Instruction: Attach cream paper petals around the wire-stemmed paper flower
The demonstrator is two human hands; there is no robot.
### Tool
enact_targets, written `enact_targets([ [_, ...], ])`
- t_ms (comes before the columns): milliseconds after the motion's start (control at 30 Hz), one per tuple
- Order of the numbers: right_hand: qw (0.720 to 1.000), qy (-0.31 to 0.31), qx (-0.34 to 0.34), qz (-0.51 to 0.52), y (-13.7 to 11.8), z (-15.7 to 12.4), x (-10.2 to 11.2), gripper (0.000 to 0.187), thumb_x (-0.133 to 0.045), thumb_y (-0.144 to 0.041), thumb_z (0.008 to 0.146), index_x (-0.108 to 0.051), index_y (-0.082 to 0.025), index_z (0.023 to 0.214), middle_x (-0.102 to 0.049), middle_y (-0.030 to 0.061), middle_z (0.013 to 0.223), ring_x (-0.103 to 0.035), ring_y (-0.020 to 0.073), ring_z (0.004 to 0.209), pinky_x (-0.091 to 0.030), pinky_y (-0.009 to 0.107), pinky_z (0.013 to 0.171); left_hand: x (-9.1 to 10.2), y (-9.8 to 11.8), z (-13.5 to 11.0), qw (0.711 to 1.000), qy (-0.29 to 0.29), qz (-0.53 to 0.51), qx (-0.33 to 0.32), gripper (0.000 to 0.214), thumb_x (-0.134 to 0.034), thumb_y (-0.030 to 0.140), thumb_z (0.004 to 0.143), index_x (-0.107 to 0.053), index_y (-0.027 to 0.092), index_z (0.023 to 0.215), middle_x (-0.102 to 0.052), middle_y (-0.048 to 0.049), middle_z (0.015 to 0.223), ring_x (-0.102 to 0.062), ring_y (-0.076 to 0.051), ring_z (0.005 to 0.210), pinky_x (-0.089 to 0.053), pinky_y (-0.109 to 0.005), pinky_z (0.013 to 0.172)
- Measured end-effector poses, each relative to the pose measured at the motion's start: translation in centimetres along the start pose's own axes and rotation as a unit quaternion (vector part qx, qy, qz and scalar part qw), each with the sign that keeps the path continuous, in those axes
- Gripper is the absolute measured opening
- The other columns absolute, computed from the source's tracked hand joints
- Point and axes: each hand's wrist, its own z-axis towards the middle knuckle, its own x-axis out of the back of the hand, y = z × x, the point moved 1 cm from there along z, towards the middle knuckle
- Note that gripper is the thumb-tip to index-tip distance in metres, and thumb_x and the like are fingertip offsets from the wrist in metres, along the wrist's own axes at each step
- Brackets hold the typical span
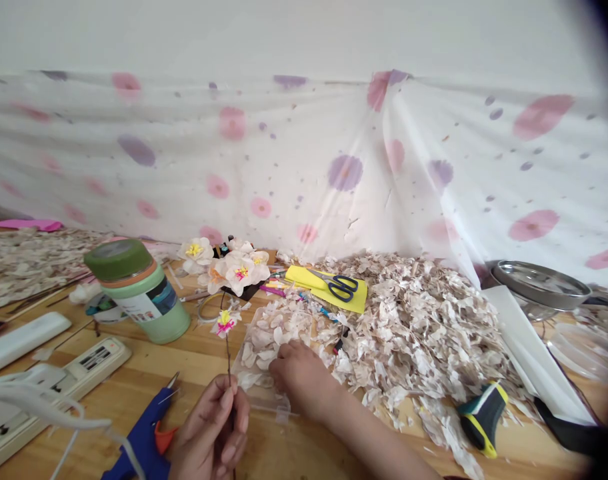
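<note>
One thin dark wire stem (228, 357) stands upright, pinched by fingers of the left hand (211, 427), its papery flower (225, 322) above them. Fingers of the right hand (297, 377) curl into flaky pale petals (269, 330); grip unclear.

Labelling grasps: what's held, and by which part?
Left hand pinches the flower stem at its lower end. Right hand touches the loose petals; a grip there cannot be told.
</note>
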Motion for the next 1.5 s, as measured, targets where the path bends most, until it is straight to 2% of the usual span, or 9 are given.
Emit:
enact_targets([
  [400, 1.0, -0.001, 0.0, -0.016, 0.4, 0.5, -0.2, 0.015, -0.055, -0.007, 0.075, -0.068, -0.014, 0.076, -0.065, 0.0088, 0.081, -0.056, 0.0208, 0.08, -0.041, 0.028, 0.071, 0.4, 0.0, 0.4, 1.0, 0.017, -0.009, -0.011, 0.025, -0.074, 0.037, 0.069, -0.056, 0.021, 0.076, -0.056, 0.0047, 0.053, -0.028, 0.0, 0.031, -0.021, -0.01, 0.031],
  [600, 0.998, 0.044, 0.031, 0.012, 0.4, 0.4, -0.6, 0.012, -0.055, -0.015, 0.079, -0.067, -0.018, 0.078, -0.063, 0.0036, 0.083, -0.054, 0.0181, 0.081, -0.039, 0.026, 0.077, 1.1, 0.7, 0.8, 0.998, 0.033, -0.047, -0.034, 0.024, -0.076, 0.032, 0.067, -0.058, 0.02, 0.076, -0.053, 0.0058, 0.052, -0.029, 0.001, 0.031, -0.021, -0.008, 0.03],
  [733, 0.995, 0.079, 0.046, 0.036, -0.4, 0.3, -0.9, 0.015, -0.052, -0.016, 0.082, -0.066, -0.018, 0.077, -0.062, 0.0031, 0.086, -0.052, 0.0181, 0.084, -0.038, 0.026, 0.077, 1.3, 0.5, 1.0, 0.998, 0.022, -0.046, -0.033, 0.025, -0.076, 0.034, 0.067, -0.058, 0.02, 0.077, -0.053, 0.0059, 0.051, -0.028, 0.001, 0.03, -0.02, -0.008, 0.03],
  [967, 0.991, 0.058, 0.064, 0.101, -1.0, -0.1, -1.2, 0.012, -0.058, -0.014, 0.071, -0.067, -0.019, 0.077, -0.059, 0.0025, 0.088, -0.051, 0.0169, 0.084, -0.039, 0.024, 0.077, 1.3, 0.5, 0.8, 0.998, 0.012, -0.057, -0.033, 0.022, -0.074, 0.034, 0.07, -0.058, 0.02, 0.076, -0.054, 0.0052, 0.052, -0.028, 0.001, 0.031, -0.022, -0.009, 0.031],
  [1200, 0.991, 0.074, 0.029, 0.106, -1.0, 0.2, -1.3, 0.013, -0.054, -0.015, 0.076, -0.067, -0.015, 0.075, -0.06, 0.0057, 0.086, -0.051, 0.0183, 0.084, -0.04, 0.027, 0.081, 1.2, 0.7, 0.8, 0.997, 0.015, -0.062, -0.035, 0.022, -0.075, 0.034, 0.069, -0.059, 0.02, 0.076, -0.054, 0.0053, 0.052, -0.027, 0.001, 0.032, -0.02, -0.009, 0.031],
  [1333, 0.99, 0.072, 0.038, 0.113, -1.4, 0.6, -2.3, 0.012, -0.058, -0.02, 0.079, -0.067, -0.017, 0.072, -0.061, 0.0035, 0.083, -0.051, 0.018, 0.084, -0.04, 0.027, 0.08, 1.4, 0.5, 0.9, 0.998, 0.016, -0.055, -0.035, 0.022, -0.075, 0.035, 0.069, -0.059, 0.021, 0.077, -0.055, 0.0051, 0.052, -0.026, 0.001, 0.031, -0.021, -0.009, 0.03],
  [1500, 0.986, 0.103, 0.031, 0.126, -1.6, 0.9, -3.6, 0.014, -0.058, -0.013, 0.077, -0.067, -0.019, 0.068, -0.06, 0.0027, 0.078, -0.05, 0.0178, 0.078, -0.039, 0.027, 0.074, 1.5, 0.3, 0.9, 0.998, 0.009, -0.053, -0.03, 0.022, -0.075, 0.035, 0.069, -0.059, 0.022, 0.078, -0.055, 0.005, 0.052, -0.026, 0.0, 0.032, -0.02, -0.009, 0.031],
])
